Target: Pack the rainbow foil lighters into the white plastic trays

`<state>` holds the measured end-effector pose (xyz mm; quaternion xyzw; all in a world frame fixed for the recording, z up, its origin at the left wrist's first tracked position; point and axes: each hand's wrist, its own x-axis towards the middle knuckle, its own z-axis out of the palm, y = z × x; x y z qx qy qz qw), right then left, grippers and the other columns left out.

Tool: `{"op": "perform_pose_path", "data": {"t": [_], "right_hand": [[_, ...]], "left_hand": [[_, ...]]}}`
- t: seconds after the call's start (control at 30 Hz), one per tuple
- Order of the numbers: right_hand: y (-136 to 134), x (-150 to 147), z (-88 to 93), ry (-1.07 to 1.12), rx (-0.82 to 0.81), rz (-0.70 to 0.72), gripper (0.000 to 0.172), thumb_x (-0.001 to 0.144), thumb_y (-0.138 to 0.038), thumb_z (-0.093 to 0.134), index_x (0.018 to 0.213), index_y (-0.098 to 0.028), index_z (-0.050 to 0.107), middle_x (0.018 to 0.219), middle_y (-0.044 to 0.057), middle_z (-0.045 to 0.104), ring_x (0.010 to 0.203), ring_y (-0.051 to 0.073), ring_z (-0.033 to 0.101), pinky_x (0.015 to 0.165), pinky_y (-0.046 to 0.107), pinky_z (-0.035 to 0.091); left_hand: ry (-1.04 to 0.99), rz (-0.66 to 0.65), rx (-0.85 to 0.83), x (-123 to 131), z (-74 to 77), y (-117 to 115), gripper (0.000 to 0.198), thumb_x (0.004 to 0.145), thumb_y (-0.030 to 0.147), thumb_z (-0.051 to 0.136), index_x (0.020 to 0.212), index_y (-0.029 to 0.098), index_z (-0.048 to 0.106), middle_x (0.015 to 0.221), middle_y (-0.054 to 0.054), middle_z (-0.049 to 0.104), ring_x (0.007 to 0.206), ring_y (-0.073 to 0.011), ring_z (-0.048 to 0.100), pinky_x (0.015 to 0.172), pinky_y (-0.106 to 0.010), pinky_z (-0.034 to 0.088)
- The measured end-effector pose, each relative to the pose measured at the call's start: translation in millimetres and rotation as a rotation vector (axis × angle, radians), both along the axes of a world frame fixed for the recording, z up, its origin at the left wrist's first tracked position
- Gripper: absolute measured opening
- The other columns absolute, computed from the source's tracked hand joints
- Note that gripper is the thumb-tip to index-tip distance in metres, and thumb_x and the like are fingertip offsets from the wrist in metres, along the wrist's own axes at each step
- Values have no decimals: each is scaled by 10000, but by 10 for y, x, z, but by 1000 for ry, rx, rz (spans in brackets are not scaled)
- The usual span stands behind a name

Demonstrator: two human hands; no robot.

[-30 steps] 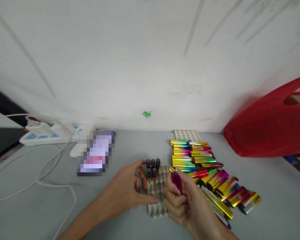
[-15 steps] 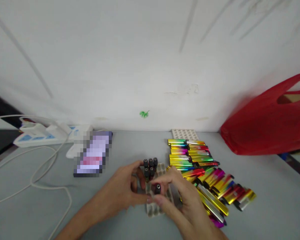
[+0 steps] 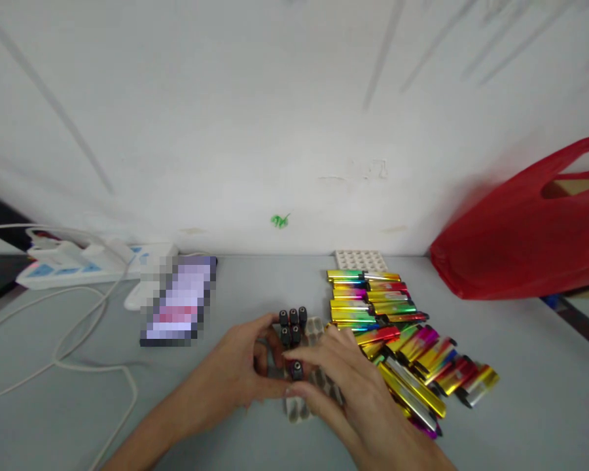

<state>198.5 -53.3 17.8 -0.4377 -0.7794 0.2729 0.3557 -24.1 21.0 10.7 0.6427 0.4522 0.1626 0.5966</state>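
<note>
A pale tray with rows of cells (image 3: pixel 299 411) lies on the grey table before me. Several lighters with black tops (image 3: pixel 293 317), each showing a round metal-ringed hole, stand upright in its far left part. My left hand (image 3: pixel 248 363) curves round the tray's left side, forefinger against the standing lighters and thumb near the front cells. Between the thumb and forefinger of my right hand (image 3: pixel 346 383) is another black-topped lighter (image 3: pixel 297 371), upright over the left column of cells. My fingers hide its lower body, so I cannot tell how deep it sits.
Shiny multicoloured lighters (image 3: pixel 412 353) lie in a pile to the right. A second white tray (image 3: pixel 360 260) sits by the wall. A red bag (image 3: pixel 510 242) stands at right. On the left are a phone (image 3: pixel 184 297), a power strip (image 3: pixel 98 265) and a looping white cable (image 3: pixel 56 356).
My right hand has moved slightly left with the lighter, bringing it to the left column, nearer the standing ones. My left hand keeps its place by the tray. The whole view has shifted a little.
</note>
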Motion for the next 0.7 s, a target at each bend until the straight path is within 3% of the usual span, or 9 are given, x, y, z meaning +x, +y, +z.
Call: {"op": "perform_pose_path", "data": {"t": [0.17, 0.37, 0.5, 0.57, 0.7], "right_hand": [[-14, -44, -83, 54, -31, -76, 291, 1096, -243, 650, 1376, -320, 626, 1108, 34, 695, 1080, 244, 683, 997, 416, 565], [0, -39, -59, 42, -12, -59, 401, 1094, -178, 623, 1449, -356, 567, 1174, 35, 692, 1151, 239, 670, 1036, 415, 551], [2, -40, -5, 40, 96, -68, 411, 1036, -100, 598, 1398, -293, 584, 1086, 32, 707, 1044, 234, 673, 944, 389, 560], [29, -26, -6, 6, 153, -168, 338, 1021, -85, 572, 1306, -261, 622, 1061, 45, 710, 1014, 247, 656, 898, 393, 546], [130, 50, -92, -218, 224, -488, 237, 1017, -97, 570, 1177, -244, 662, 1132, 95, 689, 1076, 312, 603, 970, 490, 490]], "left_hand": [[15, -11, 39, 12, 12, -3, 584, 705, 456, 1001, 1143, 200, 712, 916, -8, 760, 629, -125, 587, 535, -212, 423], [34, 7, 29, 4, 22, -26, 554, 766, 459, 939, 1164, 185, 667, 886, -7, 737, 612, -135, 602, 499, -216, 446], [62, 24, -24, 9, -1, -25, 547, 780, 465, 913, 1154, 193, 621, 797, 24, 701, 528, -128, 594, 436, -211, 449], [68, 30, -45, 9, -11, -20, 556, 770, 456, 915, 1146, 195, 600, 766, 34, 689, 512, -128, 598, 425, -208, 460], [65, 41, -76, 6, -8, -17, 617, 751, 439, 924, 1215, 194, 599, 759, 41, 685, 498, -117, 576, 405, -200, 468]]}}
